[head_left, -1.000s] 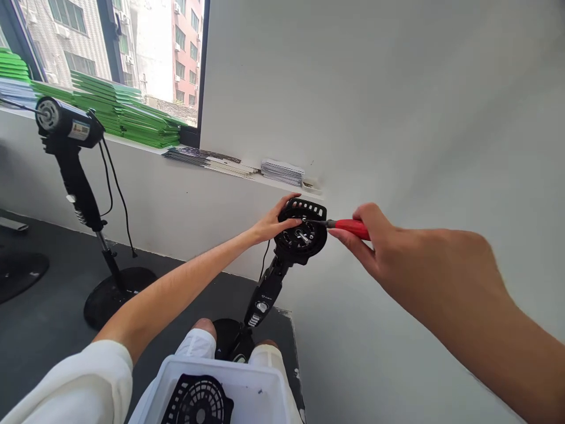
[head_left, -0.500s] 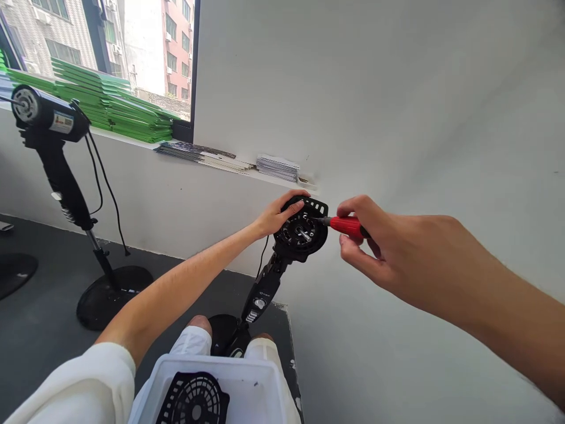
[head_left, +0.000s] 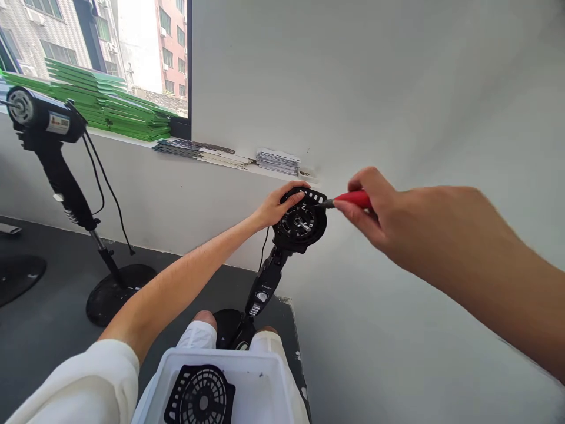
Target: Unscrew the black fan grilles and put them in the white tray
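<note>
In front of me stands a black fan (head_left: 286, 227) without blades, its round motor head facing me. My left hand (head_left: 280, 203) grips the upper left rim of that head, thumb on the front and fingers behind. A red-handled screwdriver (head_left: 354, 199) is pinched in my right hand (head_left: 375, 206). Its dark shaft points left, with the tip at the upper right of the fan head; whether it sits on a screw is too small to tell. In the white tray (head_left: 271, 406) on my lap lies a black slotted motor cover (head_left: 203, 397).
At the left stands another fan (head_left: 57, 147) with a bare motor shaft and hanging cord. Green sheets (head_left: 106, 106) and paper stacks (head_left: 278, 161) lie along the window sill. A wall (head_left: 375, 106) rises close behind the fan and on my right.
My right hand has turned and risen slightly, tilting the screwdriver so its handle sits higher. My left hand stays on the fan head. The view has shifted a little.
</note>
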